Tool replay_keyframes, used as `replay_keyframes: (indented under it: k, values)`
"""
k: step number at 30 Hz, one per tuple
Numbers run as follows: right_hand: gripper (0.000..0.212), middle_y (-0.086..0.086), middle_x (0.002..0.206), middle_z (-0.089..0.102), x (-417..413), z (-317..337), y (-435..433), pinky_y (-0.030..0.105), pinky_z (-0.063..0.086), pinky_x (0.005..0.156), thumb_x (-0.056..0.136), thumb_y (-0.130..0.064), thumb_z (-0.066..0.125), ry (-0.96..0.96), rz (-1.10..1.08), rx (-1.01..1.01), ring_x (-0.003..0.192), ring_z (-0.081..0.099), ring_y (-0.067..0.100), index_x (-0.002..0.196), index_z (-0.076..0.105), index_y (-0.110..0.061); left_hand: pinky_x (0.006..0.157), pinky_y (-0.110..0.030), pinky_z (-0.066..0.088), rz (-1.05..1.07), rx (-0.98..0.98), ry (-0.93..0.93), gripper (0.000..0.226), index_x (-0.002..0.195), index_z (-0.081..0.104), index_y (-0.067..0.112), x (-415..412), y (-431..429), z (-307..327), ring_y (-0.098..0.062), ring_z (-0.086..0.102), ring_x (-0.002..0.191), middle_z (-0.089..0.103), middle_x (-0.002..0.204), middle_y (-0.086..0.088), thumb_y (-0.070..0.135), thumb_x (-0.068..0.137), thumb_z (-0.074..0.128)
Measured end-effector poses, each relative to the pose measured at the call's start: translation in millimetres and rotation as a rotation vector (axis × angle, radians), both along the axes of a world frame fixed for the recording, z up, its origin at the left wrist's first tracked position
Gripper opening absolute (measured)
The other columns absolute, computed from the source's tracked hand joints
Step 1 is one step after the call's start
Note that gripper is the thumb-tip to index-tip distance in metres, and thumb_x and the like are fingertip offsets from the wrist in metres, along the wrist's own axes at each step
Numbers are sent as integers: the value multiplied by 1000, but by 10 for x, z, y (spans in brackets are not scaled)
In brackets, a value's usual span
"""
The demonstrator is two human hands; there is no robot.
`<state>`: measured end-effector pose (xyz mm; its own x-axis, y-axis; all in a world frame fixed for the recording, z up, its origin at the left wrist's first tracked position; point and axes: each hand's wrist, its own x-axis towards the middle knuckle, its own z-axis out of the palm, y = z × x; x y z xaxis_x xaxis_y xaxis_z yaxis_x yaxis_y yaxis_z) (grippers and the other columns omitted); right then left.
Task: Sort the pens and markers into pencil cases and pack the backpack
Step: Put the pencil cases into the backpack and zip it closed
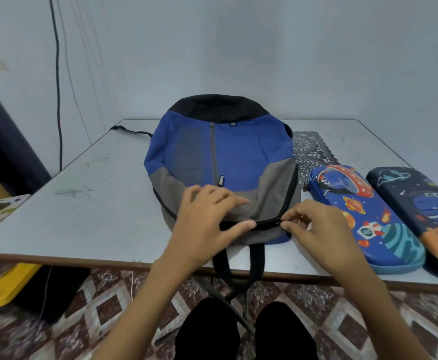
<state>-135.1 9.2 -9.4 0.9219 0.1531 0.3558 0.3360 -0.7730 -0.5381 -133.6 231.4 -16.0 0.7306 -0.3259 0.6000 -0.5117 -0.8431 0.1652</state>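
Two pencil cases (366, 216) (418, 201), one backpack (228, 154)

At the right hand's (314, 227) pinch, the backpack (228, 152) is showing matt woven cloth; right of it, the blue pencil case (363, 214) and the dark pencil case (418, 201) are looking smooth and faintly shiny.

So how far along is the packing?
Done, it seems: the blue pencil case and the dark pencil case lie closed on the table, with no loose pens in sight. In hand: the left hand rests on the backpack while the right hand pinches its zipper pull. Left: both cases are outside the backpack, not yet packed.
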Motion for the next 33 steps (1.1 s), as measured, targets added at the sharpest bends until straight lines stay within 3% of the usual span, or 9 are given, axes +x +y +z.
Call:
replay_keyframes:
  k: [5, 8, 11, 15, 18, 23, 27, 30, 33]
  values:
    - [5, -13, 76, 61, -6, 66, 5, 15, 30, 57, 84, -21, 71, 71, -51, -131, 64, 45, -3, 82, 71, -25, 80, -30, 20, -103, 140, 49, 41, 97, 74, 33, 181, -169, -62, -13, 60, 87, 67, 88, 14, 58, 87, 43]
    - [8, -14, 79, 64, 12, 127, 12, 28, 34, 59, 84, -28, 70, 106, -85, -259, 71, 52, 3, 78, 68, -34, 79, -31, 24, -122, 123, -22, 33, 84, 75, 32, 147, -236, -76, -14, 59, 76, 66, 80, 13, 49, 88, 47]
    - [3, -6, 85, 69, 181, 255, -13, 28, 37, 57, 79, -24, 71, 94, -134, -444, 86, 63, 20, 80, 71, -27, 81, -32, 28, -148, 115, -84, 29, 85, 75, 30, 81, -258, -109, -13, 58, 73, 66, 80, 13, 44, 91, 51]
    - [9, 6, 81, 65, 640, 434, -67, 30, 38, 62, 78, -15, 64, 13, -228, -608, 82, 61, 31, 85, 70, -17, 83, -32, 32, -153, 90, -108, 28, 87, 74, 28, 26, -223, -97, -11, 56, 75, 65, 82, 13, 43, 94, 52]
    - [15, 3, 69, 48, 1001, 537, -79, 30, 29, 67, 80, -6, 60, 20, -298, -658, 78, 53, 30, 91, 68, -11, 84, -32, 33, -157, 87, -87, 28, 87, 74, 27, 0, -235, -82, -11, 55, 75, 64, 82, 13, 43, 94, 53]
    - [16, 6, 80, 55, 1326, 522, -119, 29, 30, 67, 82, -1, 60, 0, -304, -717, 81, 54, 28, 95, 65, -7, 83, -33, 35, -188, 43, -23, 27, 87, 75, 27, -62, -244, -55, -8, 55, 75, 64, 81, 14, 43, 93, 55]
    - [14, 13, 92, 62, 1358, 449, -112, 28, 32, 60, 83, 0, 53, -70, -157, -814, 87, 59, 31, 88, 61, -11, 89, -36, 37, -262, 25, 110, 32, 102, 72, 29, -100, -105, 61, -3, 59, 90, 65, 97, 18, 47, 96, 47]
    - [48, 9, 116, 61, 1384, 402, -223, 37, 46, 81, 77, 1, 55, -72, 116, -703, 106, 56, 31, 120, 62, -19, 96, -35, 38, -291, -64, 167, 37, 125, 63, 27, -13, 297, 226, -8, 58, 112, 65, 118, 14, 28, 96, 41]
    - [67, 3, 143, 44, 1298, 424, -286, 35, 38, 101, 81, 2, 59, 19, 363, -658, 130, 41, 24, 140, 48, -28, 98, -40, 41, -95, -10, 155, 67, 129, 60, 19, 246, 954, 289, -23, 57, 117, 62, 128, -1, 5, 66, 42]
